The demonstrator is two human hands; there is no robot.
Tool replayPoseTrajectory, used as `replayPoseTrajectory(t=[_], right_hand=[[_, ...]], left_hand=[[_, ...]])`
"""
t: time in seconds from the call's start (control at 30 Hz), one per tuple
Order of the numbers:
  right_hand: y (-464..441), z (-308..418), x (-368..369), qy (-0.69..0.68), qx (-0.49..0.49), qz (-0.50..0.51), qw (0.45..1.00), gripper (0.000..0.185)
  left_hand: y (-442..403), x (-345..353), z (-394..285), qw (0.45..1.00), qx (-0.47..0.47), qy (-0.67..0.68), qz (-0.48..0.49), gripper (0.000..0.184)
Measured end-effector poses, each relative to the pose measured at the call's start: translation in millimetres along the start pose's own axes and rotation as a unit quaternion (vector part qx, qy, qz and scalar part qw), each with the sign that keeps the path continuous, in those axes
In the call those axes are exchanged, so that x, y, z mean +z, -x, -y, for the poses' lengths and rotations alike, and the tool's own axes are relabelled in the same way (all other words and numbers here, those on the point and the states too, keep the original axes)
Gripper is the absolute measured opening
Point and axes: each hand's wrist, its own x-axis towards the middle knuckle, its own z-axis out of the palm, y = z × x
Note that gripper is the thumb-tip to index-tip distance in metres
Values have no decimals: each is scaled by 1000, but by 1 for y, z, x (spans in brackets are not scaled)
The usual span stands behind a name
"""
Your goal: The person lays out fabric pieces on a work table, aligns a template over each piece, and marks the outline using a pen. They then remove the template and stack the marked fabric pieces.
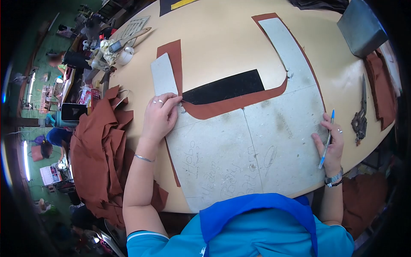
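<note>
A large grey cardboard pattern [214, 150] with handwriting lies over brown fabric [231, 106] on the table, the fabric showing along its edges. My left hand [162, 113] pinches at the pattern's inner upper left corner, where the fabric edge meets it. A small black piece [227, 88] lies just above that curved edge. On the right, my right hand [332, 145] holds a blue pen [327, 139] at the pattern's right edge, with fingertips touching the board.
Crumpled brown fabric [100, 154] hangs over the table's left side. Scissors [361, 111], a metal box [361, 28] and folded brown fabric [380, 90] lie at right. A brush [128, 39] and white pot [125, 55] stand upper left. A person [60, 137] sits beyond.
</note>
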Motion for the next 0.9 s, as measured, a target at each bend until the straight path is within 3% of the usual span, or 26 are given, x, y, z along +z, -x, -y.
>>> replayPoseTrajectory(t=[0.4,0.6,0.77,0.87,0.9], right_hand=[[0,-1,1,-3,-2,-4,1000,42],[-3,2,-1,10,1,2,1000,41],[-4,4,-7,42,-6,37,998,35],[-14,4,-4,-145,33,-10,989,37],[-23,14,-2,-185,-7,10,983,41]], left_hand=[[12,17,3,995,-27,56,-77,25],[11,10,-5,999,-25,13,-38,23],[19,-1,-39,993,-114,7,24,35],[28,4,-47,984,-166,8,56,46],[29,5,-49,984,-171,-1,49,45]])
